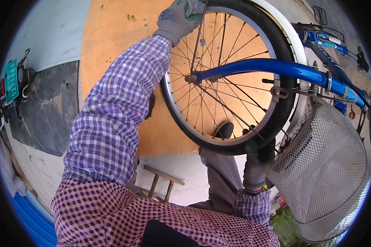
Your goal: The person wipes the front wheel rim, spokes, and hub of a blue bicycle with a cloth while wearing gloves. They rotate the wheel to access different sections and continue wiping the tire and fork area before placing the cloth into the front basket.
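A bicycle wheel with a black tyre, pale rim and thin spokes fills the upper middle. A curved blue fork runs from its hub to the right, and a white mudguard follows the tyre. My left hand, in a grey glove with green patches, is closed over the wheel's far left edge; its fingertips are partly hidden. At the near right edge, my right hand, gloved in grey and dark green, grips the tyre. The wire basket is beside that hand.
Behind the wheel lies an orange-tan board. A small wooden frame rests near my legs, and my dark shoe shows through the spokes. Another blue bicycle is at far right. A vehicle with a green plate stands left.
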The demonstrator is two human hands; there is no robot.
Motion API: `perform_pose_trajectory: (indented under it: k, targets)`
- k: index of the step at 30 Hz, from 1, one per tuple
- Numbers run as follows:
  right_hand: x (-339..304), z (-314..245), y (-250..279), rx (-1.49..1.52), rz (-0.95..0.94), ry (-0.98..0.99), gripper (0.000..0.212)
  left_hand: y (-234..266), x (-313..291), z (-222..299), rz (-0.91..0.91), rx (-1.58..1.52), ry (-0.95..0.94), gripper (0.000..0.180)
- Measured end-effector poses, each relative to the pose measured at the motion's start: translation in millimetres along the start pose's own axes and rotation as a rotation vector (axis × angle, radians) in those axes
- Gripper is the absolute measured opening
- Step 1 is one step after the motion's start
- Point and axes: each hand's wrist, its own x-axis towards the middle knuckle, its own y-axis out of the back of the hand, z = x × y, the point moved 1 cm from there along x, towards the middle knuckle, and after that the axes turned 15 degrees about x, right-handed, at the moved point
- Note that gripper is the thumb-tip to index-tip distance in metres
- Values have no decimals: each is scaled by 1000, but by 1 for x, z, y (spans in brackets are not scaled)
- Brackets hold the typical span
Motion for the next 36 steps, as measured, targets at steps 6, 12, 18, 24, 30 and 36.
perform_pose_trajectory:
  k: [6,12,18,24,30,36]
  targets:
    - [6,8,10,-25,20,2,59,-4,-11,-7,-183,84,163,38]
    - [-8,37,21,98,114,-1,55,-15,-41,-17,-457,60,364,34]
    - [-29,3,74,53,191,18,51,-6,-56,24,-536,171,181,42]
    - [-14,-6,59,103,165,4,50,16,-33,49,-189,-297,20,48]
    - [16,-2,22,154,66,-17,51,-9,-3,18,46,212,-79,55]
    - [27,7,-1,97,12,-18,49,-16,-6,-19,-198,291,133,69]
